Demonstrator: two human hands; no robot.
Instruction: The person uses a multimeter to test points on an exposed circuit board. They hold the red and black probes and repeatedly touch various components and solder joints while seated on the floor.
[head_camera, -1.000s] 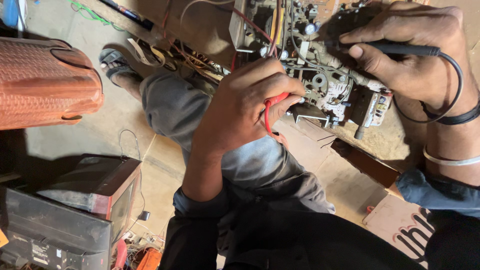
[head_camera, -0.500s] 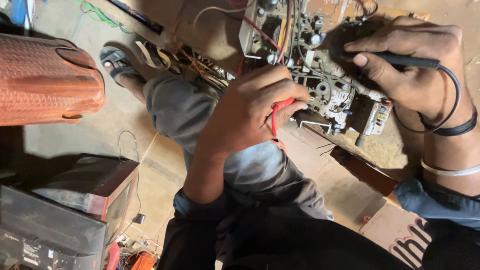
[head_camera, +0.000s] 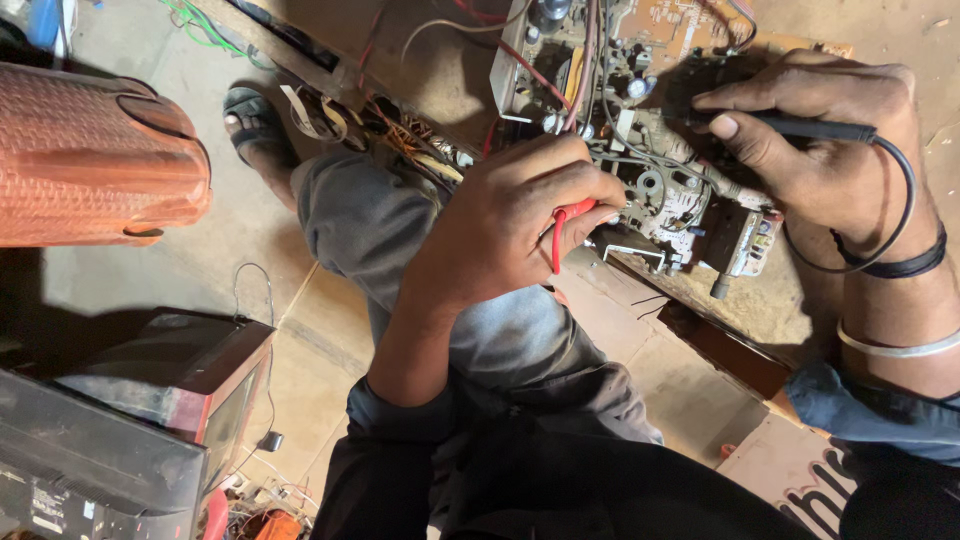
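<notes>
My left hand is closed around a red test probe, its tip at the near edge of an exposed circuit board crowded with components and wires. My right hand grips a black test probe and presses its tip onto the board's middle. A black lead loops from this probe around my wrist, which wears a black band and a thin metal bangle. My grey-trousered knee lies under the left forearm.
An overturned reddish-brown plastic stool lies at the left. A dark television set stands at the lower left. My sandalled foot rests on the concrete floor beside loose wires. A cardboard piece lies at the lower right.
The view has shifted slightly; both hands keep their probes on the board, with the left hand's red probe nudged a little along the board's edge.
</notes>
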